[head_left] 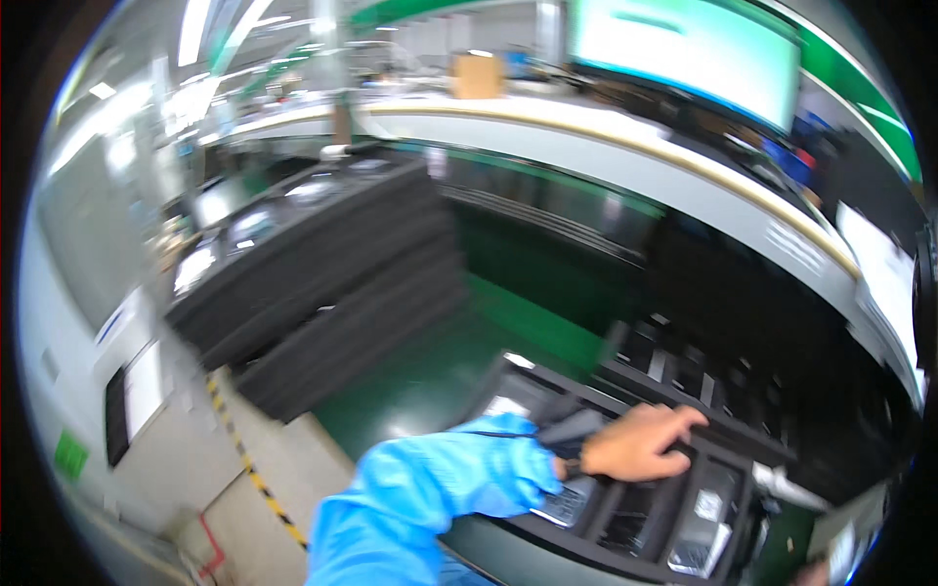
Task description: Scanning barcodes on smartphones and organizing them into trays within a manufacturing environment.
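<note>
My left hand [640,444], in a blue sleeve with a dark band at the wrist, reaches right across a black foam tray [576,542]. Its thumb and a finger are apart, and nothing shows between them. Whether the fingertips touch the tray's divider, I cannot tell. Slots in the tray hold flat dark devices in clear wrapping; one device [703,532] with a white label lies in the slot nearest the hand. A blurred skin-toned patch at the lower right rim may be my right hand [813,573]; its fingers cannot be made out.
Another black foam tray [718,396] with dark pieces lies beyond the hand. A tall stack of black foam trays [332,283] stands at left above the green floor [391,391]. A long bench [586,137] carries a lit monitor [689,54] and a cardboard box [478,75].
</note>
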Demonstrator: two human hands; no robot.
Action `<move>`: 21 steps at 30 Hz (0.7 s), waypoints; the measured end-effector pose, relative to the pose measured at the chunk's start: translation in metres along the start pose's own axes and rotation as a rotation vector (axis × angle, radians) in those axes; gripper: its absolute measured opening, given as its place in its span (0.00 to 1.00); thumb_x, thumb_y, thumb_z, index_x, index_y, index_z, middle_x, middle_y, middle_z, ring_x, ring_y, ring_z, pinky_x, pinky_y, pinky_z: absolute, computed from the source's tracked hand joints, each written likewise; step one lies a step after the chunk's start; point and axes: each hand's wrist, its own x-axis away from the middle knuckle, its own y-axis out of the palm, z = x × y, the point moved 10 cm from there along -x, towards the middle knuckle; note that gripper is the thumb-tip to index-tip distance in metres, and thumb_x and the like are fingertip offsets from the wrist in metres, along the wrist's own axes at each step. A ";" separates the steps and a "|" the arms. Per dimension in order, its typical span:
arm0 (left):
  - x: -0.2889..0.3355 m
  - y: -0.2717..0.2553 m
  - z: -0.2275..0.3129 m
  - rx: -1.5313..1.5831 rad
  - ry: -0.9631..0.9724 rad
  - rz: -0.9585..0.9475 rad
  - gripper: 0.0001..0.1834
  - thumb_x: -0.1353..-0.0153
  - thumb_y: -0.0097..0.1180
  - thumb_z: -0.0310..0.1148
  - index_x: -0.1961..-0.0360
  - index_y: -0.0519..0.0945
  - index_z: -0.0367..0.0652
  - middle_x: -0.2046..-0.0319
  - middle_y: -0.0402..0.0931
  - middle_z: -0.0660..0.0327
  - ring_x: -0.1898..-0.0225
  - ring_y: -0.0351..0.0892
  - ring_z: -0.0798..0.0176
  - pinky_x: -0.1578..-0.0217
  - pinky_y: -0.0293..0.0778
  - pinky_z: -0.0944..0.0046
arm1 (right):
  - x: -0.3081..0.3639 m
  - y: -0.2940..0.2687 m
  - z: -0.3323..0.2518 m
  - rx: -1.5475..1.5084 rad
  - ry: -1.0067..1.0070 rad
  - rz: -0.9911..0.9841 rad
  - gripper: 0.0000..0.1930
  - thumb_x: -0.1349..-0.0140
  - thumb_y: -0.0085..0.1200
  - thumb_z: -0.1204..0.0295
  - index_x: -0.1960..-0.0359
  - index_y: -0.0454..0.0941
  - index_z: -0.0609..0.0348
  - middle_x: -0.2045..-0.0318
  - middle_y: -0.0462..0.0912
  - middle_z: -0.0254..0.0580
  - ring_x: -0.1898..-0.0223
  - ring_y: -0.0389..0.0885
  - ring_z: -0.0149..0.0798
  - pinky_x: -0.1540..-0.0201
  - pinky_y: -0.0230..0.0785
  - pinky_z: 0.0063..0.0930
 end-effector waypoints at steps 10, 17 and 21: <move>0.004 0.003 -0.012 -0.015 0.011 -0.076 0.18 0.35 0.57 0.44 0.54 0.75 0.41 0.57 0.78 0.54 0.51 0.75 0.48 0.46 0.67 0.51 | 0.210 0.327 0.074 0.952 -0.053 -1.251 0.13 0.27 0.55 0.62 0.58 0.83 0.60 0.80 0.79 0.39 0.79 0.78 0.33 0.73 0.72 0.32; 0.009 0.006 0.001 -0.175 0.060 -0.119 0.21 0.32 0.55 0.47 0.46 0.78 0.44 0.44 0.73 0.51 0.39 0.69 0.46 0.36 0.62 0.48 | 0.204 0.312 0.066 1.112 0.038 -1.016 0.22 0.34 0.63 0.52 0.72 0.80 0.61 0.83 0.76 0.44 0.79 0.76 0.37 0.72 0.69 0.33; 0.012 0.015 0.001 -0.398 0.087 -0.200 0.26 0.38 0.60 0.42 0.39 0.77 0.49 0.34 0.65 0.46 0.32 0.61 0.39 0.32 0.57 0.42 | 0.127 0.226 0.013 0.910 -0.311 -0.230 0.13 0.39 0.67 0.68 0.62 0.77 0.63 0.71 0.81 0.37 0.68 0.78 0.30 0.63 0.73 0.28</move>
